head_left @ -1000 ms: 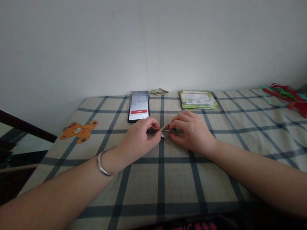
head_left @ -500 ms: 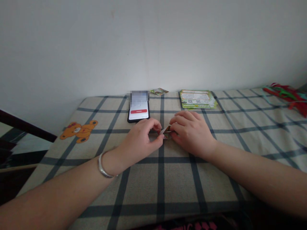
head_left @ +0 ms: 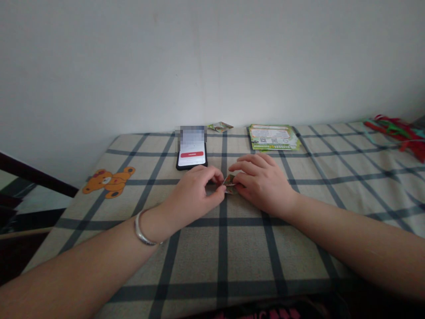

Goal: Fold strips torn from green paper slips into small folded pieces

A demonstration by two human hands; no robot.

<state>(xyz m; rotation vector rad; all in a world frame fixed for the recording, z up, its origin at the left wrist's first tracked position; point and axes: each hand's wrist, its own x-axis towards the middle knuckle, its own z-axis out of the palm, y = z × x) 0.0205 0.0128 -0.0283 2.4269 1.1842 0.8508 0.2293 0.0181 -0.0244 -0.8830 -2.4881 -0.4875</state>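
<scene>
A small piece of folded, printed paper (head_left: 229, 182) is pinched between my two hands, just above the checked tablecloth. My left hand (head_left: 201, 188), with a silver bangle on its wrist, grips the left edge between thumb and fingertips. On the other side, my right hand (head_left: 262, 184) has its thumb and fingers closed on the right part and hides some of it. Beyond the hands, near the wall, lies another small folded paper piece (head_left: 221, 127) with pointed ends. A stack of green and white printed sheets (head_left: 274, 137) rests behind my right hand.
A phone (head_left: 191, 155) with a lit screen lies behind my left hand. An orange bear cutout (head_left: 109, 181) is at the left on the tablecloth (head_left: 195, 261). Red and green strips (head_left: 398, 133) lie at the far right. A wall (head_left: 212, 62) borders the table's back.
The folded paper has tilted, so more of its printed face shows between the hands. My right fingers have shifted slightly left and spread a little; my left hand has barely moved.
</scene>
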